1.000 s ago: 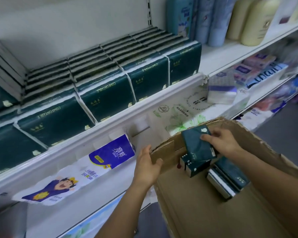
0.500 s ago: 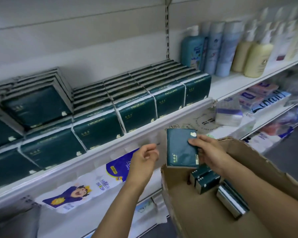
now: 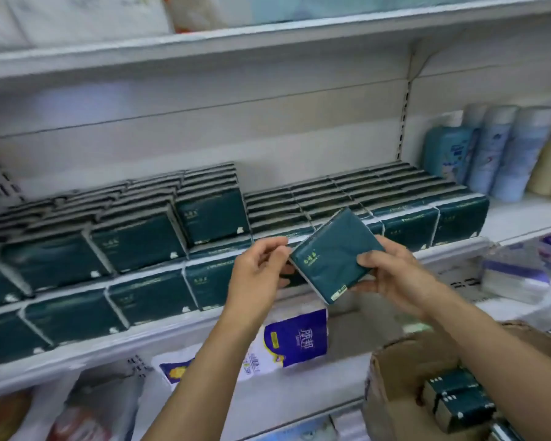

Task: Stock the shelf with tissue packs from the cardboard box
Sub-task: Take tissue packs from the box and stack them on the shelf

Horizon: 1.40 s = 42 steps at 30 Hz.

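Currently: tissue pack (image 3: 334, 249), tilted, gripped by our right hand (image 3: 395, 275) before shelf (image 3: 172, 332) edge; left hand (image 3: 258, 272) alongside, hold unclear.

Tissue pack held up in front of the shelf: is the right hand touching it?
Touching. The head view shows the right hand gripping the tissue pack, with the thumb lying on its front face and no gap.

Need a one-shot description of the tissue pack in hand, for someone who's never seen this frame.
Find the middle shelf, lined with dark green shelved packs. In front of its edge, the right hand grips the held pack, also dark green, with the left hand at its left corner. Unlike its neighbours standing in rows, it is tilted and off the shelf, in mid-air.
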Available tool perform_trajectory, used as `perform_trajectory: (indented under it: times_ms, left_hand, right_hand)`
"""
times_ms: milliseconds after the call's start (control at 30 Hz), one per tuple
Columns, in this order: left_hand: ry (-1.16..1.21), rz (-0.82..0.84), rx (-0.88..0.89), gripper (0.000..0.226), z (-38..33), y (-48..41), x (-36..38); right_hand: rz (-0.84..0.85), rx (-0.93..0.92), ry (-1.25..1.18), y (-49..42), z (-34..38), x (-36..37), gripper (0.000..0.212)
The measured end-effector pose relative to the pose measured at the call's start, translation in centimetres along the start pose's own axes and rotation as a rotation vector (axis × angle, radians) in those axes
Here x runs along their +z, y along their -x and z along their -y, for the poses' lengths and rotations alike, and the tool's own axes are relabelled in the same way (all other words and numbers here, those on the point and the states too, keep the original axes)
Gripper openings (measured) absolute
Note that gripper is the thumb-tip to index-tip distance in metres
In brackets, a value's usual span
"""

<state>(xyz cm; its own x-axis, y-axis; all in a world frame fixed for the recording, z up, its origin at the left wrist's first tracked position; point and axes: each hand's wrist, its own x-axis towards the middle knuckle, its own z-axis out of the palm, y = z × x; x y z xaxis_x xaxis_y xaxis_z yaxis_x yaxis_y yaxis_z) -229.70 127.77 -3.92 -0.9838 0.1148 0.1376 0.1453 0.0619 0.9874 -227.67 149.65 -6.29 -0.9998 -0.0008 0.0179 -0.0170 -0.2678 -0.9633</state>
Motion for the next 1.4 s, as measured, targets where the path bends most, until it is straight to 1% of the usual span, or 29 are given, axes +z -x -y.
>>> perform_trajectory:
  times_ms: [67,133,167,200,267,300,367,433,500,567,633,700,800,900,1000,1167,1233,1267,1300,1333,1400]
  left_hand:
    - [0.044,-0.060,0.026,0.015,-1.3,-0.3,-1.7]
    - [0.063,-0.118,0.069,0.017,-2.6,-0.6,-3.5]
    - [0.057,-0.143,0.091,0.018,-3.1,-0.8,-4.4]
    - [0.043,-0.167,0.109,0.020,-3.8,-0.9,-5.3]
    - [0.023,-0.211,0.140,0.024,-4.7,-1.2,-7.0]
    - [0.018,-0.232,0.162,0.027,-5.0,-1.3,-7.9]
    - [-0.051,-0.278,0.214,0.033,-5.3,-1.4,-9.7]
    - [-0.245,-0.334,0.264,0.038,-5.2,-1.5,-11.5]
    - [-0.512,-0.361,0.321,0.043,-4.8,-1.7,-13.0]
    - [-0.738,-0.353,0.362,0.050,-4.1,-2.1,-14.1]
    - [-0.933,-0.324,0.382,0.057,-3.4,-2.9,-14.8]
    - [-1.044,-0.287,0.390,0.063,-2.8,-3.6,-15.2]
    - [-1.111,-0.226,0.389,0.066,-2.4,-4.1,-15.2]
    - [-1.166,-0.202,0.398,0.061,-2.3,-4.3,-15.1]
    - [-1.191,-0.219,0.406,0.055,-2.2,-4.5,-15.0]
    - [-1.206,-0.241,0.390,0.053,-2.4,-4.6,-14.6]
    - [-1.221,-0.251,0.357,0.051,-2.7,-4.7,-14.3]
    - [-1.226,-0.259,0.336,0.049,-3.0,-4.8,-14.0]
    - [-1.222,-0.272,0.328,0.048,-3.2,-4.8,-13.8]
    - [-1.199,-0.293,0.342,0.046,-3.4,-4.8,-13.4]
    - [-1.045,-0.335,0.405,0.040,-3.9,-4.0,-12.2]
  right_hand:
    - [0.052,-0.029,0.080,-1.1,1.0,2.3,0.055]
    - [0.104,-0.064,0.283,-2.0,2.1,4.7,0.055]
    - [0.117,-0.096,0.383,-2.5,2.6,5.9,0.052]
    - [0.120,-0.130,0.440,-3.0,3.0,7.1,0.043]
    - [0.108,-0.182,0.415,-4.0,3.4,9.4,0.024]
    - [0.090,-0.198,0.385,-4.5,3.4,10.5,0.019]
    - [0.054,-0.240,0.373,-5.4,3.4,12.0,0.016]
    - [0.028,-0.259,0.367,-6.3,3.1,12.9,0.016]
    - [0.020,-0.264,0.390,-7.2,2.7,13.4,0.017]
    - [0.013,-0.267,0.470,-7.9,2.3,14.1,0.018]
    - [0.028,-0.276,0.601,-8.4,1.9,14.7,0.020]
    - [0.043,-0.267,0.684,-9.0,1.8,15.3,0.020]
    - [0.036,-0.237,0.729,-9.7,1.7,15.8,0.024]
    - [-0.025,-0.242,0.785,-10.5,1.2,16.0,0.029]
    - [-0.087,-0.245,0.830,-11.1,0.3,16.2,0.028]
    - [-0.153,-0.264,0.952,-11.0,-0.1,16.4,0.029]
    - [-0.152,-0.253,0.970,-10.6,0.0,16.6,0.036]
    - [-0.167,-0.249,0.963,-10.2,-0.1,16.7,0.044]
    - [-0.190,-0.259,0.950,-9.8,-0.2,16.6,0.052]
    - [-0.215,-0.276,0.937,-9.2,-0.1,16.6,0.055]
    - [-0.271,-0.371,0.879,-7.8,-0.3,16.1,0.049]
